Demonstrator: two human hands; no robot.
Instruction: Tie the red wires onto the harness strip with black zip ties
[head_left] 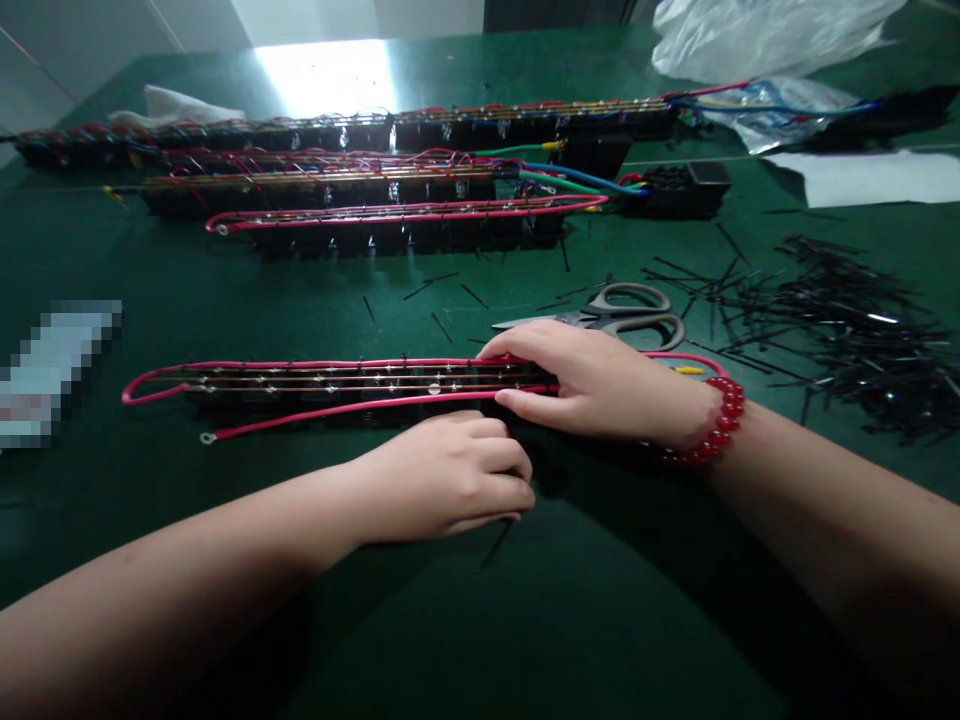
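Note:
A long black component strip [352, 382] lies across the table, with metal rods and small solder points along its top. A red cable [352, 407] loops round it and ends at the left in a ring terminal [208, 438]. My right hand [600, 385] grips the strip's right half from above, thumb against the near run of cable and fingers over the far side. Just in front of the strip, my left hand [461, 475] is closed, knuckles up. A thin black cable tie [496, 543] sticks out below its fingers; the fingertips are hidden.
Grey-handled scissors [637, 318] lie behind my right hand. A heap of black cable ties [862, 320] spreads at the right. Further back are several wired strips [405, 230], plastic bags [772, 40] and white paper [870, 178]. A blurred-out object [56, 370] lies left.

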